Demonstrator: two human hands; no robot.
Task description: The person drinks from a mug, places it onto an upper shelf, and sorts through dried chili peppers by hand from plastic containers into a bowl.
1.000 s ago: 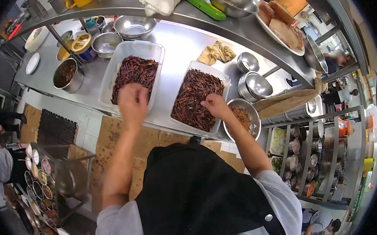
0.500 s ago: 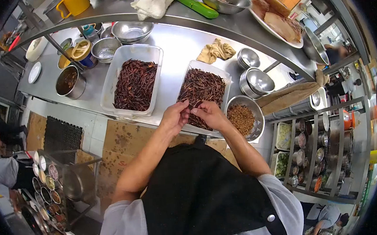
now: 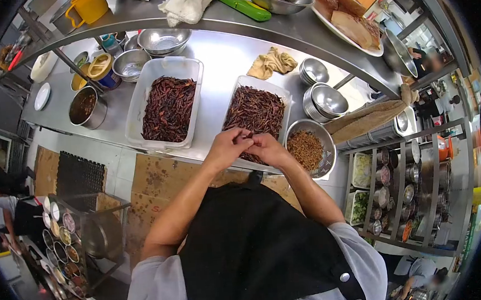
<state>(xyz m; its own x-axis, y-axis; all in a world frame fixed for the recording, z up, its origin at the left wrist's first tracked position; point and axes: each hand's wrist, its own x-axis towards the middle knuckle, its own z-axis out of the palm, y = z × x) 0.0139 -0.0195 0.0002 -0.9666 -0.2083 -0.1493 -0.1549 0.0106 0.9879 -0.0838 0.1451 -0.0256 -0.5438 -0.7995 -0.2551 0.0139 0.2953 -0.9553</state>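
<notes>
My left hand (image 3: 228,148) and my right hand (image 3: 269,148) meet at the fingertips over the near end of the right plastic tub (image 3: 288,99). Both are closed in a pinch, with a dark red bit of dried chili between them, mostly hidden by the fingers. Dark red dried chilies (image 3: 253,111) fill this tub. A second clear tub (image 3: 132,115) to the left holds more dried chilies (image 3: 169,110), darker and glossier. Just right of my right hand, a perforated metal colander (image 3: 328,163) contains small brown pieces (image 3: 305,149), perhaps stems.
A tan cloth (image 3: 271,63) lies behind the right tub, beside stacked metal bowls (image 3: 328,100). At left stand a metal pot (image 3: 97,112) and a lidded tub (image 3: 103,70). The overhead shelf (image 3: 209,25) carries a meat plate (image 3: 349,22). Other people are around the kitchen.
My hands have drawn closer together, fingertips now meeting, still above the right tub. The whole view has shifted slightly. A person at the far left has changed posture.
</notes>
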